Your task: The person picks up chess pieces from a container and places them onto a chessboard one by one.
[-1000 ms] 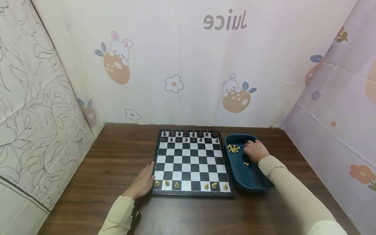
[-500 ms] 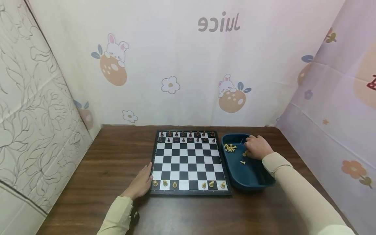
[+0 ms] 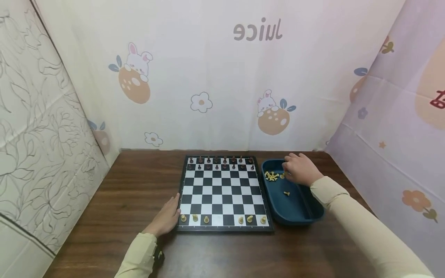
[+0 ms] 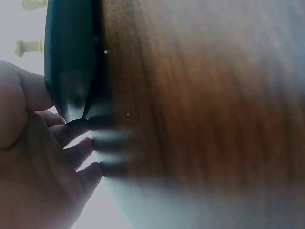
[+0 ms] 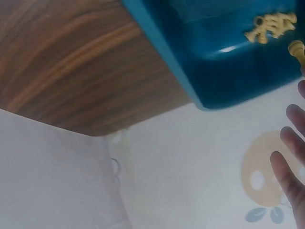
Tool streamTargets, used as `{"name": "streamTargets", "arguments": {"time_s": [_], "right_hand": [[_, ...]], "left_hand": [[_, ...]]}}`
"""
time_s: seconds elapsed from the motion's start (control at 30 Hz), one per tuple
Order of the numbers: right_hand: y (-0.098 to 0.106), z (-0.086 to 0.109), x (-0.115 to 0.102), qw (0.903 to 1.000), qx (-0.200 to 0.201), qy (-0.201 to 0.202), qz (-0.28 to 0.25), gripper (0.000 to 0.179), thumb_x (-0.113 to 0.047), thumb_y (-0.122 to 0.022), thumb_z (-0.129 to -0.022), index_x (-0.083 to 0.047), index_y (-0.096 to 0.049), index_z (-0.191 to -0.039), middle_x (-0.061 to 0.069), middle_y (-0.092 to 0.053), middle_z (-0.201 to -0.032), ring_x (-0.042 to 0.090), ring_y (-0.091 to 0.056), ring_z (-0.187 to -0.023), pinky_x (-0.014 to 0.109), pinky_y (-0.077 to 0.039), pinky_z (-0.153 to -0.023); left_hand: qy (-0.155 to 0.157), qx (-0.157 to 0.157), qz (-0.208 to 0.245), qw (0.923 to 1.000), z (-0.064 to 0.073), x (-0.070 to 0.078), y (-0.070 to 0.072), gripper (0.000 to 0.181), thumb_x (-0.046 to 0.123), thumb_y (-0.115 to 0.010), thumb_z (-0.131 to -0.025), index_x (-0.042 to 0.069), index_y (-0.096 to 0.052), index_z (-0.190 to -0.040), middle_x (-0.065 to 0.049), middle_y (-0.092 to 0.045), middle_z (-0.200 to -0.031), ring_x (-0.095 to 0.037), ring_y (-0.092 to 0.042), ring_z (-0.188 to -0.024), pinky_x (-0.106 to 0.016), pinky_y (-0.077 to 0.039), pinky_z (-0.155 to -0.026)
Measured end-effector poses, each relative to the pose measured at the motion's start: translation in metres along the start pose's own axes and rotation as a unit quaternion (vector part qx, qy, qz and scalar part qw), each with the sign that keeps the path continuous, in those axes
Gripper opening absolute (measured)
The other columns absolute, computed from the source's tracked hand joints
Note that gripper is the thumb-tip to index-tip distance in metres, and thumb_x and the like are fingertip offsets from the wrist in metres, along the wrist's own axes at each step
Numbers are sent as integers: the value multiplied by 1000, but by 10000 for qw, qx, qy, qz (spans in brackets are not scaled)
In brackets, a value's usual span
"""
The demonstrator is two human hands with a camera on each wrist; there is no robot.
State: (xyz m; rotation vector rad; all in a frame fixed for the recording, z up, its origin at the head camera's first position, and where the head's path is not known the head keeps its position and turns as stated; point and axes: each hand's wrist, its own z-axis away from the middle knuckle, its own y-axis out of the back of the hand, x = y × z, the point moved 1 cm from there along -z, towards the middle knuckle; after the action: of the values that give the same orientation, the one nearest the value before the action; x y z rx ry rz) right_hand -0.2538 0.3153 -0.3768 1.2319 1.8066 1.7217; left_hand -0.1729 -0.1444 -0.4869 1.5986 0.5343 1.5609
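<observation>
A black-and-white chessboard (image 3: 222, 189) lies on the table, with dark chess pieces in two rows along its far side and several cream pieces on its near row. My left hand (image 3: 166, 217) rests against the board's left edge; in the left wrist view its relaxed fingers (image 4: 78, 152) touch the board's side. Over the far part of the blue tray (image 3: 295, 223), my right hand (image 3: 301, 170) pinches a cream chess piece (image 5: 296, 50) between its fingertips. The piece's wide base shows, while its other end is hidden by the fingers.
A heap of cream chess pieces (image 3: 271, 176) lies in the tray's far left corner. One cream pawn-like piece (image 3: 286, 193) lies apart on the tray floor. A patterned cloth (image 3: 226, 127) hangs behind the wooden table (image 3: 146, 177).
My right hand has risen from the tray floor and shifted slightly left, with a cream chess piece at its fingertips. My left hand stays at the board's edge. The head view has turned slightly.
</observation>
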Motion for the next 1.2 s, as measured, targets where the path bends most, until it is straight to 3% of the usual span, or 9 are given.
{"name": "streamTargets", "arguments": {"time_s": [0.3, 0.43, 0.53, 0.7, 1.1, 1.2], "right_hand": [[26, -20, -8, 9991, 316, 229, 180, 14, -11, -76, -72, -14, -63, -68, 1, -51, -70, 20, -47, -67, 35, -37, -54], [37, -32, -20, 9970, 495, 511, 291, 17, -11, -74, -73, -14, -59, -66, 1, -51, -71, 20, -44, -66, 32, -31, -52], [44, -41, -33, 9951, 542, 723, 412, 12, -11, -73, -73, -13, -62, -68, 2, -53, -71, 20, -44, -66, 33, -33, -53], [52, -53, -64, 9927, 261, 991, 634, 8, -18, -75, -76, -13, -72, -81, 2, -61, -79, 20, -52, -73, 35, -44, -61], [57, -67, -134, 9806, -89, 1784, 808, 21, -34, -76, -78, -19, -75, -93, 1, -69, -97, 18, -59, -89, 32, -50, -75], [55, -66, -148, 9773, -183, 1962, 778, 23, -36, -76, -78, -19, -75, -94, 0, -68, -97, 17, -58, -88, 31, -50, -72]], "left_hand": [[-103, 32, 3, 9999, 1, 1, 0, 56, 11, -38, -100, -8, -18, -148, -27, -24, -151, -40, -18, -140, -52, -15, -114], [-83, 17, 6, 10000, 0, 1, 1, 56, 11, -37, -100, -8, -18, -148, -26, -23, -152, -40, -17, -141, -51, -14, -114], [-75, 34, 14, 10000, 0, 1, 0, 56, 12, -37, -100, -8, -17, -148, -26, -22, -152, -40, -17, -141, -51, -14, -114], [-24, 5, 11, 10000, -1, -1, -1, 56, 13, -37, -100, -7, -17, -148, -25, -21, -153, -39, -16, -141, -51, -14, -114], [-23, 41, -30, 10000, -2, -1, 0, 55, 12, -37, -100, -8, -18, -148, -25, -23, -152, -39, -17, -141, -51, -14, -114], [13, 28, -29, 10000, -2, -1, 0, 55, 13, -37, -100, -7, -18, -148, -25, -22, -152, -38, -17, -141, -50, -14, -114]]}}
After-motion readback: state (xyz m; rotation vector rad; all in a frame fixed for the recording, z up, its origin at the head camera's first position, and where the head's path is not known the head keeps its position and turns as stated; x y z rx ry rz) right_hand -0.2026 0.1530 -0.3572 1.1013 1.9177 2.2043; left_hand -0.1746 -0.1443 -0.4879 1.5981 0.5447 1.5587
